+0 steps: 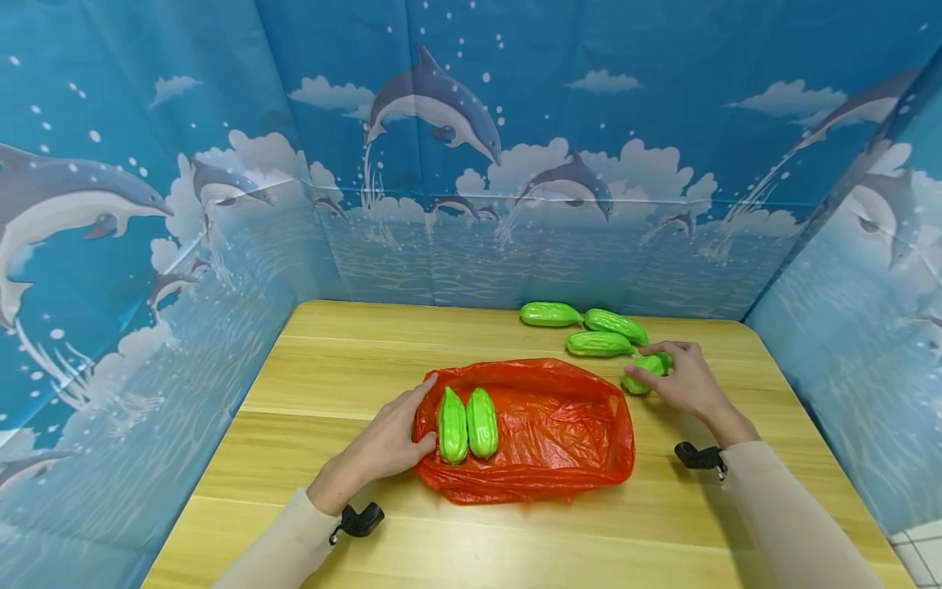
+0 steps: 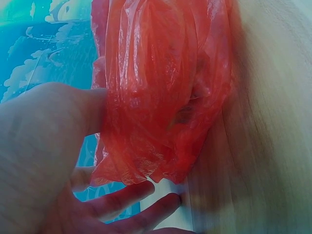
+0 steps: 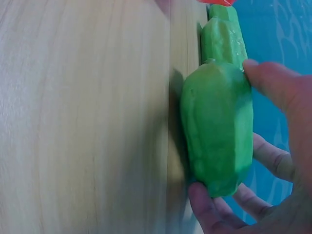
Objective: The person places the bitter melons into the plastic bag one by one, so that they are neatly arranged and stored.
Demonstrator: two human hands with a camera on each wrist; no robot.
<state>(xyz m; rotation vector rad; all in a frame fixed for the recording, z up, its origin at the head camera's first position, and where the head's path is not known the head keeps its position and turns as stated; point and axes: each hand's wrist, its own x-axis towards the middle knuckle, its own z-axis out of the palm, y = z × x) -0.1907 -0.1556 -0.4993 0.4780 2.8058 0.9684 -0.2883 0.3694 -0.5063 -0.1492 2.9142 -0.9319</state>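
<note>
A red plastic bag (image 1: 526, 487) lies spread wide on the table, its mouth facing up. Inside its left part two bright green toy bitter melons (image 1: 452, 425) (image 1: 482, 423) lie side by side. My left hand (image 1: 383, 438) holds the bag's left end, thumb at the rim; the left wrist view shows the bag's red film (image 2: 156, 92) between thumb and fingers. Right of the bag, my right hand (image 1: 684, 380) grips another bitter melon (image 1: 639, 379) between thumb and fingers. The right wrist view has this bitter melon (image 3: 217, 126) close up, its shadow on the wood beside it.
Behind the bag's right half lie three more bitter melons (image 1: 550, 314) (image 1: 616, 325) (image 1: 599, 343), close together. The wooden table (image 1: 331, 360) is bordered at the back and sides by a blue dolphin-print curtain (image 1: 471, 254).
</note>
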